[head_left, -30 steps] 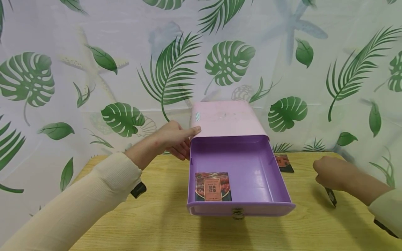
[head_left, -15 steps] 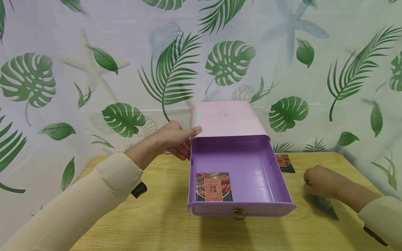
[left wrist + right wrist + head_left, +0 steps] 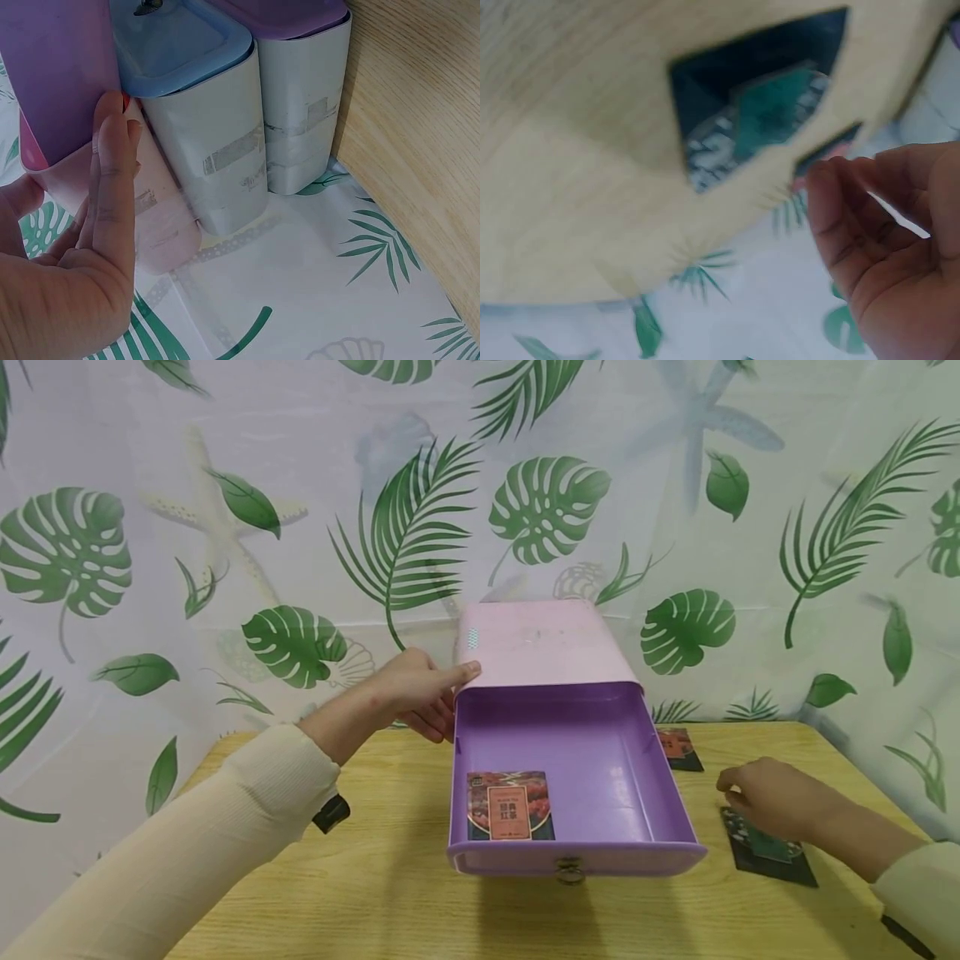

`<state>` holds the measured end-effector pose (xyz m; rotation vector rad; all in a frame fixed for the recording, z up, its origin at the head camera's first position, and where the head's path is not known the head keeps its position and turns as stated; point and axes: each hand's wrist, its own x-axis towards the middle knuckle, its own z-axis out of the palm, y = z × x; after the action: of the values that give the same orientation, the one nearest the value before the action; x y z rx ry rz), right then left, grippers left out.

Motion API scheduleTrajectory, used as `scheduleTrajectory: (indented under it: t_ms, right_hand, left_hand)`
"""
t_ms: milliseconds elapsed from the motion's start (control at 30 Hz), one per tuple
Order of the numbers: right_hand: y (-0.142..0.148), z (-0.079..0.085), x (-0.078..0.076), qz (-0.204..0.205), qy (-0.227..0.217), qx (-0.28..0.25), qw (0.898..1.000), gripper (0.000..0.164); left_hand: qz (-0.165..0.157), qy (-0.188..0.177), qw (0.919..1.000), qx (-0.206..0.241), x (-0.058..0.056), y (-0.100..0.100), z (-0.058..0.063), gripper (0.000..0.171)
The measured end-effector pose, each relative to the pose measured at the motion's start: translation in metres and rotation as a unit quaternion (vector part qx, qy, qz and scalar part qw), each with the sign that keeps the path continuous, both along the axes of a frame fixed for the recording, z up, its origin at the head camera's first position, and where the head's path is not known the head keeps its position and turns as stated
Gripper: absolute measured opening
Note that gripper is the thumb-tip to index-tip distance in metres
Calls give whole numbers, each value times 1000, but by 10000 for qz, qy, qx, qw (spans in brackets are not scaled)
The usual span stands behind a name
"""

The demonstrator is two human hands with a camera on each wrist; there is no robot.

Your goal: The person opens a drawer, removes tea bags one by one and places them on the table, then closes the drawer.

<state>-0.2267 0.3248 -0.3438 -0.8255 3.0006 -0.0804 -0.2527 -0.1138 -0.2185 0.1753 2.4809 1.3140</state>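
Observation:
My left hand [image 3: 420, 693] holds the upper left corner of a pink drawer unit [image 3: 547, 647], thumb on top and fingers along its side. The purple drawer [image 3: 600, 777] is pulled out. A red tea packet [image 3: 510, 808] lies flat in its front left corner. On the table to the right is a green-and-black tea packet [image 3: 768, 852], seen whole in the right wrist view. Just above it hovers my right hand [image 3: 783, 797], its fingers loosely bent and holding nothing. Another red-and-black packet [image 3: 680, 752] lies farther back, partly behind the drawer.
Below the pink unit, the left wrist view has a white unit with a blue drawer front [image 3: 187, 45] and another with a purple front [image 3: 281, 15]. They stand on the wooden table [image 3: 337, 877]. A leaf-patterned cloth [image 3: 300, 552] hangs close behind.
My right hand has brought the green packet leftward, laid it flat on the table and let go, lifting slightly off it. My left hand and the drawer have stayed in place.

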Motion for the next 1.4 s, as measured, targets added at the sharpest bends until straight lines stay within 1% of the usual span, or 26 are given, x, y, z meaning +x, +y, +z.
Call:
scheduleTrajectory:
  t_ms: [67, 100, 200, 300, 333, 400, 467, 533, 600, 767, 867, 967, 1033, 1100, 1233, 1267, 1400]
  right_hand:
    - [0, 8, 4, -15, -14, 49, 10000, 16]
    - [0, 12, 7, -54, -137, 71, 9999, 17]
    - [0, 15, 18, -73, -374, 159, 9991, 21]
    - [4, 9, 29, -53, -645, 154, 9978, 23]
    - [5, 5, 32, -18, -667, 150, 9977, 23]
    - [7, -1, 37, -77, -817, 122, 9966, 23]
    - [9, -7, 41, -136, -875, 103, 9960, 24]
    - [11, -14, 44, -161, -842, 172, 9962, 24]
    - [11, -21, 48, -130, -688, 220, 9973, 26]
    - [11, -32, 55, 100, -167, 336, 9992, 29]
    - [13, -33, 54, 76, 83, 462, 9989, 31]
    - [17, -35, 49, 9, 281, 612, 9977, 33]
    - [21, -36, 44, -59, 369, 711, 9968, 34]
    - [26, -38, 37, -19, 547, 741, 9957, 34]
    - [32, -40, 21, 1, 766, 750, 9942, 35]
    - [33, -40, 18, -1, 791, 716, 9943, 35]
    - [33, -37, 6, -175, 617, 778, 9949, 38]
  left_hand:
    - [0, -2, 10000, 3, 0, 0, 0, 63]
    - [2, -5, 10000, 9, 0, 0, 1, 63]
    - [1, -10, 10000, 24, 0, 0, 1, 63]
    - [3, 0, 10000, 39, 0, 1, 1, 63]
    - [-7, 15, 10000, 30, 1, 1, 2, 63]
    - [-20, 30, 10000, 20, 1, 1, 2, 63]
    - [-16, 23, 10000, 21, 1, 1, 2, 63]
    - [-14, 18, 10000, 22, 2, 1, 2, 63]
    - [8, 1, 10000, 31, 2, 1, 2, 63]
    - [64, -10, 10000, 23, 2, 0, 2, 62]
    - [84, 5, 10000, 9, 2, 0, 1, 63]
    - [83, -1, 10000, 23, 2, 0, 1, 63]
    - [77, -20, 10000, 50, 1, 0, 0, 63]
    - [56, -19, 10000, 61, 1, 0, 0, 64]
    - [49, 17, 10000, 56, 2, 1, 0, 64]
    - [45, 31, 10000, 45, 2, 1, 0, 65]
    - [57, 34, 10000, 38, 2, 1, 0, 64]
